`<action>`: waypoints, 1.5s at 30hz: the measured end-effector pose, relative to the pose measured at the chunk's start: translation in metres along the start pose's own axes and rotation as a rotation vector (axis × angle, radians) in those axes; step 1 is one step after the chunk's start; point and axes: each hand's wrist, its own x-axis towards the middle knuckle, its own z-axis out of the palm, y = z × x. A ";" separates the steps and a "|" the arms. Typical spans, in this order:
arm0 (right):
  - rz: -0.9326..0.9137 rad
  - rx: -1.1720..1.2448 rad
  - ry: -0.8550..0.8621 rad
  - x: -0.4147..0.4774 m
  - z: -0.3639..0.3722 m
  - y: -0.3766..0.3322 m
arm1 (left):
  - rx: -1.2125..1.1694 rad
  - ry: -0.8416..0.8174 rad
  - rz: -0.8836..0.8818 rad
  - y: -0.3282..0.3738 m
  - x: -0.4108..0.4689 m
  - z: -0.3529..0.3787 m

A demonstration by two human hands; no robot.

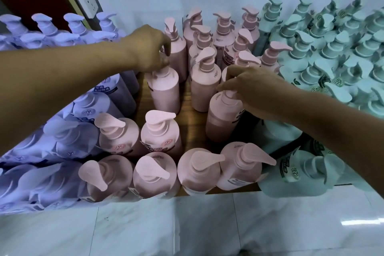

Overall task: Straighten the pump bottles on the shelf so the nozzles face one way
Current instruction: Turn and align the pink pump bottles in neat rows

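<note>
Head view is showing both hands, left [148, 48] and right [252, 91], each closing on a pink bottle's pump mid-shelf [187, 97], smooth rigid plastic likely turning easily if gripped at the collar.

Each hand [148, 48] [252, 91] grips pink pump bottle [165, 89] [223, 116] top (nozzles hidden)
</note>
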 end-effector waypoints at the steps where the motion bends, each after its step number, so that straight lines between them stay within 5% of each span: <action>1: 0.003 -0.001 0.001 0.000 -0.001 0.000 | -0.081 -0.025 -0.081 0.000 0.000 0.001; 5: 0.015 0.003 0.006 0.000 -0.003 -0.001 | -0.262 -0.051 -0.275 -0.001 -0.002 0.004; 13: 0.007 0.059 0.039 -0.005 -0.001 -0.002 | -0.022 -0.105 0.221 -0.017 -0.021 0.011; 26: 0.129 0.207 -0.028 -0.007 -0.007 -0.004 | -0.021 0.283 0.368 0.021 -0.045 -0.024; 45: 0.177 0.191 0.053 -0.032 -0.007 -0.021 | -0.130 0.113 0.399 0.075 -0.090 0.017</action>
